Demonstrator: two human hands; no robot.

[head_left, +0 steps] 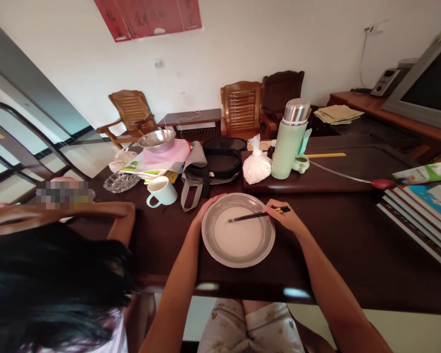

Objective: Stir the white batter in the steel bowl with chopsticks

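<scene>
A round metal basin [238, 263] stands on the dark wooden table, with a milky white mixture [238, 239] in it. My left hand [205, 212] grips the basin's left side at the rim; part of its fingers is hidden behind the rim. Dark chopsticks [248, 215] with gold-marked ends are held in my right hand [285, 214], over the basin's right rim. Their tips, coated with white, point left and touch or nearly touch the mixture. Beyond the basin sits a tied plastic bag of white powder [257, 167].
A white mug [162, 191], a grey-black bag [220, 164] and a glass dish [121, 182] stand left of the basin. A green thermos [288, 147] is behind it. Stacked books [419, 220] lie at right. Another person with dark hair [55, 279] leans on the table at left.
</scene>
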